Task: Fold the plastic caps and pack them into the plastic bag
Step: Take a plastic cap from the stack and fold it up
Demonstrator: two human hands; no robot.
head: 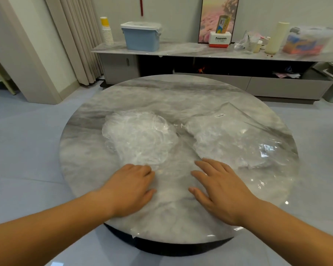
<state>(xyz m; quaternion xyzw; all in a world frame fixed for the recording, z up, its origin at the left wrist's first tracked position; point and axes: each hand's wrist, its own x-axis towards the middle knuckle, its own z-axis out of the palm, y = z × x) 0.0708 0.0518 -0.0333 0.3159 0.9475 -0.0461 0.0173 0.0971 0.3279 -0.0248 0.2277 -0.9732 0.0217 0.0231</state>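
Left hand (132,186) and right hand (217,187) spread flat, holding nothing, on the desk (85,169) just below the heap of plastic caps (140,135). Plastic bag (238,137) right of the heap. Apparently smoothing a barely visible cap before folding; next, pinching an edge and doubling it over.

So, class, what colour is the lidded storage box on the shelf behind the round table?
Light blue storage box with a white lid; the head view shows it.
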